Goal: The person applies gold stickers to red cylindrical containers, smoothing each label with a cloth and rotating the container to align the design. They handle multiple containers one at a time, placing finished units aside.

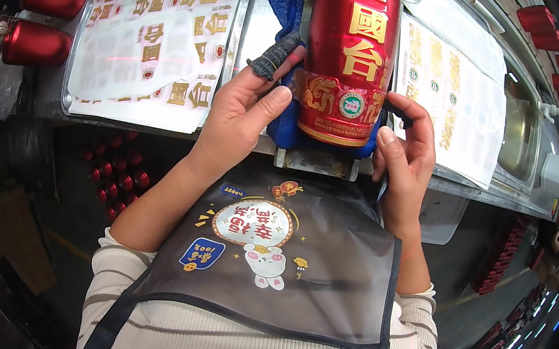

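Observation:
A glossy red bottle (333, 33) with raised gold characters lies on a blue cloth (278, 121), its gold-rimmed end toward me. Around that end runs a red and gold decorated label band (328, 103) with a round green and white emblem. My left hand (234, 115) is at the bottle's left side, thumb and fingertips against the label band's edge. A dark grey knitted cover (274, 57) sits on one of its fingers. At the right side, my right hand (405, 156) rests its index fingertip by the bottle. Its lower fingers curl around a thin metal tool (383, 187), mostly hidden.
Sheets of gold character decals (152, 45) lie in a tray on the left. More gold decal sheets (439, 89) are on the right, beside a metal basin (522, 129). Two red bottles (39, 45) lie at far left. Several red bottles (113, 174) stand below the bench.

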